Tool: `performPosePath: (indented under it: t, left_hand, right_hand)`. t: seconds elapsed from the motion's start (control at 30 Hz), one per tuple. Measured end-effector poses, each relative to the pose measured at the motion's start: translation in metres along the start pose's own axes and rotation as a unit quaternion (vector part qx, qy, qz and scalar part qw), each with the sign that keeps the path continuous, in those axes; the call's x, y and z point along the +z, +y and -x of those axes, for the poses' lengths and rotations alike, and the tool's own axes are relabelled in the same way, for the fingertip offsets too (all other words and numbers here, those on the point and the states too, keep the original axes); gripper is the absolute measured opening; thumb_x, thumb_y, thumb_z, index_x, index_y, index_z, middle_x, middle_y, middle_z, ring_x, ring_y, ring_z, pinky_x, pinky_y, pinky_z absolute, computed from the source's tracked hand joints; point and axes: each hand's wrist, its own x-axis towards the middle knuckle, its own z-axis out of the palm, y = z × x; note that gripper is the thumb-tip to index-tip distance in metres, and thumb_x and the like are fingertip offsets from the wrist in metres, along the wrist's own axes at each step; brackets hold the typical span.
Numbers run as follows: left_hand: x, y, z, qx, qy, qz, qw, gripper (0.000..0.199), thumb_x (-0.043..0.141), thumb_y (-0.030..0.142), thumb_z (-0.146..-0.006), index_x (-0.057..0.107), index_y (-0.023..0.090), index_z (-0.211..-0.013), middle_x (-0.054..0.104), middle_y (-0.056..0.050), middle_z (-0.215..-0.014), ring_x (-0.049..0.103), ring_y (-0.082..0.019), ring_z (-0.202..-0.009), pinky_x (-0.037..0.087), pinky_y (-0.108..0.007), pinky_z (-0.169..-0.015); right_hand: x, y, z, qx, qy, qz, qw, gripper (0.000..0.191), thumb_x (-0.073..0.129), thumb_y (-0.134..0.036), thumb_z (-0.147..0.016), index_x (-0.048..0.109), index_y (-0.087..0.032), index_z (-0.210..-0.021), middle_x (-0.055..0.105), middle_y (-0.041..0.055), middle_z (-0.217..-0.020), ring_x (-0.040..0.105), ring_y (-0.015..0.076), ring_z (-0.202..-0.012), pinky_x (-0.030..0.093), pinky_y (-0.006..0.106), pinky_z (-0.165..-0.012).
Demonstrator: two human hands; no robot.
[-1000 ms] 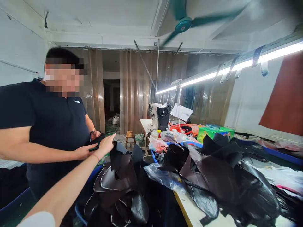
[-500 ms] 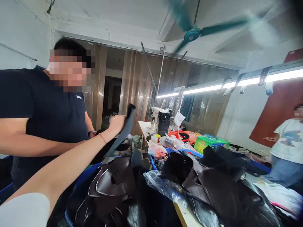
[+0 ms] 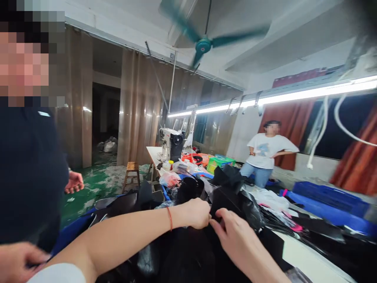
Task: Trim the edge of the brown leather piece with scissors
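Note:
My left hand point(image 3: 198, 212), with a red cord on the wrist, is closed in a fist over the dark heap at the middle. Close beside it, my right hand point(image 3: 234, 230) pinches with thumb and forefinger. Between and below both hands hangs a black leather-like sheet point(image 3: 193, 249), its edge at the fingertips; its lower part blends into the dark pieces beneath. Just beyond the hands lie more black pieces point(image 3: 226, 196), some curled and stacked.
A co-worker in a dark shirt point(image 3: 29, 157) stands close on the left. Ahead are a sewing machine point(image 3: 172, 143), a green box point(image 3: 219, 164) and a wooden stool point(image 3: 132, 169). Farther right stands a person in a white shirt point(image 3: 265, 151). A lit tube lamp point(image 3: 282, 96) crosses overhead.
My view has swung right. My left hand, which held a black strip out beside the co-worker, is now over the heap. My right hand has come into view beside it.

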Motion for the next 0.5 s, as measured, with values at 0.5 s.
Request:
performPosePath:
  t: [0.5]
  left_hand:
    - [0.053, -0.031, 0.037, -0.006, -0.052, 0.587, 0.808, 0.066, 0.093, 0.047, -0.048, 0.066, 0.023, -0.102, 0.063, -0.005, -0.106, 0.056, -0.024, -0.104, 0.04, -0.041, -0.1]
  right_hand:
    - [-0.078, 0.061, 0.064, 0.238, -0.064, -0.318, 0.916, 0.055, 0.074, -0.067, -0.069, 0.075, -0.024, -0.102, 0.074, 0.0086, -0.108, 0.061, 0.0366, -0.116, 0.047, 0.046, -0.101]
